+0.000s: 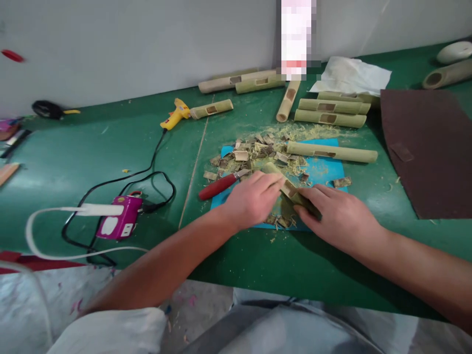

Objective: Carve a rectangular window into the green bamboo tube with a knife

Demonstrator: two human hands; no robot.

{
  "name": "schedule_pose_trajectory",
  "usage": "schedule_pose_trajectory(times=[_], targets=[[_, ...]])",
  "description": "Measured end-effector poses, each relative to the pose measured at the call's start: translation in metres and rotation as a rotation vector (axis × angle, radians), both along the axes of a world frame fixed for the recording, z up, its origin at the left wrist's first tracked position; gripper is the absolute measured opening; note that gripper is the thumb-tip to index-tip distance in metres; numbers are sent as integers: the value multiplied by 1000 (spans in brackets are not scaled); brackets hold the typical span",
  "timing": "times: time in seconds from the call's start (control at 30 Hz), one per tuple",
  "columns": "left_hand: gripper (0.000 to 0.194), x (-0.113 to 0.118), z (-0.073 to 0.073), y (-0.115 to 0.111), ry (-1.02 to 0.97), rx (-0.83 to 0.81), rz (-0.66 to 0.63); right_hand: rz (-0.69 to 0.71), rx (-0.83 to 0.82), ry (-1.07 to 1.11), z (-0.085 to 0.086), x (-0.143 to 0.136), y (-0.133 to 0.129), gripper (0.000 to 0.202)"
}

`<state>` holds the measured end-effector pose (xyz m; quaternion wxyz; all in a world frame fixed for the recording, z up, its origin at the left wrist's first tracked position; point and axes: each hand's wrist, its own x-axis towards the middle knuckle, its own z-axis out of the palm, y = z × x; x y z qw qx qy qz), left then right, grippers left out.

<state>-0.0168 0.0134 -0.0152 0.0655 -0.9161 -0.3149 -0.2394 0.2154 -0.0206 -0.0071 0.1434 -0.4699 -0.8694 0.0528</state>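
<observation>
A bamboo tube (290, 188) with a rectangular opening lies slantwise over a blue sheet (326, 173). My left hand (254, 196) is closed on its upper part, fingers bent over the near side. Around the lower end, my right hand (332, 211) is wrapped with thumb and fingers on either side. Just left of my left hand rests a red-handled knife (219, 187), its blade toward the bamboo chips (241, 156). Another notched bamboo tube (354, 154) lies beyond my right hand, across the sheet's right edge.
More notched bamboo tubes (328, 118) lie at the back, near a white cloth (350, 76). A yellow glue gun (176, 114) touches one tube (221, 107). Left are a purple power adapter (120, 219) and loose cables; right, a brown sheet (427, 152).
</observation>
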Motion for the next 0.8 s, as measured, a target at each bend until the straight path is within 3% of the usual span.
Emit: schedule_pose_trajectory(times=[0.2, 0.3, 0.67, 0.8], targets=[[26, -2, -3, 5, -81, -30, 62, -1, 9, 15, -1, -1, 0, 24], [26, -1, -1, 4, -60, -73, 16, 6, 13, 12, 0, 0, 1, 24], [24, 2, 0, 3, -107, -56, 39, 21, 38, 14, 1, -1, 0, 25], [24, 1, 1, 3, -102, -93, -18, 28, 38, 22, 0, 0, 0, 23]])
